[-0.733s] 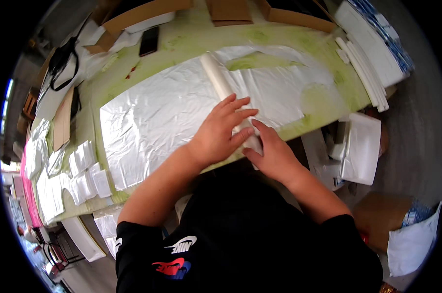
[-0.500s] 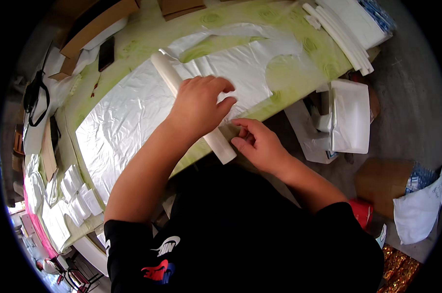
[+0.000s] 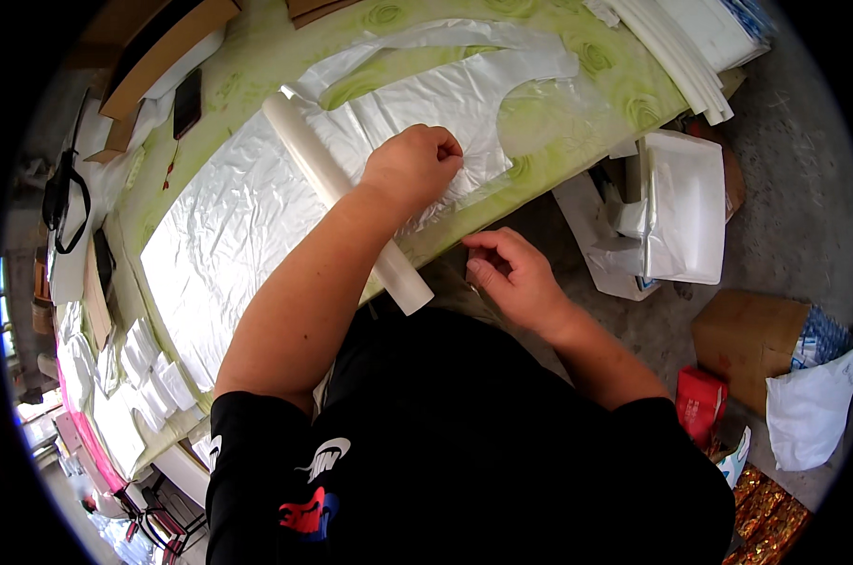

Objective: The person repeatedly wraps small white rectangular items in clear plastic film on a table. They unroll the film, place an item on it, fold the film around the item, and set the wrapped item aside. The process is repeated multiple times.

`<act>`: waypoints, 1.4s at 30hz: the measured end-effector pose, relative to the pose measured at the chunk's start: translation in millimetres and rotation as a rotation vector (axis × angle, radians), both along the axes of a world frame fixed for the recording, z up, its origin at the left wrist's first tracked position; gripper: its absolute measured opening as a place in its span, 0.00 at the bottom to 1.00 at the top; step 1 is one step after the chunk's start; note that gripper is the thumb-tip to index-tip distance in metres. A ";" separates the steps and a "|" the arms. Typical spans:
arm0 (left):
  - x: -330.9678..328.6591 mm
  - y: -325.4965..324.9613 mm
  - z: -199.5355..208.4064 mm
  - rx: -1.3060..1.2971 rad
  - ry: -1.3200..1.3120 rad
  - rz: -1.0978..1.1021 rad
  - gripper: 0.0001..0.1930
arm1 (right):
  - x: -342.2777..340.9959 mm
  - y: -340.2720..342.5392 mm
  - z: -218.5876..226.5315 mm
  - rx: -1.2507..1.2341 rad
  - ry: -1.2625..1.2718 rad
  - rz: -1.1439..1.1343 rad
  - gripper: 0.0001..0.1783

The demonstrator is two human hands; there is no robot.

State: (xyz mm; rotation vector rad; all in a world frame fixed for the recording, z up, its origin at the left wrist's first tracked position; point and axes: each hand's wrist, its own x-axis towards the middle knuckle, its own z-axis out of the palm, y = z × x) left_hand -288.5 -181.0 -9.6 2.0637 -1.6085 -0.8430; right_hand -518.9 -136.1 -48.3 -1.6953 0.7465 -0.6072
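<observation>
Plastic sheeting [image 3: 257, 217] is spread across the green tabletop [image 3: 577, 104], pinched by the clenched left hand [image 3: 412, 169] beside a white roll [image 3: 342, 198]. Nothing is held by the loosely curled right hand [image 3: 506, 273], off the table's edge.

The person wears a black short-sleeved shirt [image 3: 464, 443] that fills the picture from about 5 to 7 o'clock. The sleeves end above the elbows, one hem near 8 o'clock and the other near 4 o'clock, and both forearms are bare below them. On the chest, toward 7 o'clock, sits a white curved logo [image 3: 325, 461] with small white lettering over it. Just below that, closer to 6 o'clock, is a second printed mark [image 3: 304, 513] in red and blue. The cloth looks plain and matt, with soft folds across the front. The left hand [image 3: 412, 169] and right hand [image 3: 506, 273] are bare: no gloves, rings, watch or bands show on the wrists.
</observation>
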 end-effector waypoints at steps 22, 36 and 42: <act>28.4 -4.1 -11.1 0.063 0.680 0.303 0.07 | 92.3 -160.2 2.9 -0.904 0.653 -0.232 0.28; 17.4 -28.8 29.9 -0.364 1.123 0.712 0.12 | 102.4 -161.2 8.4 -1.100 0.112 -0.095 0.40; 97.9 88.0 50.6 -0.599 1.026 0.685 0.14 | 98.3 -187.1 -23.4 -0.951 0.259 -0.500 0.34</act>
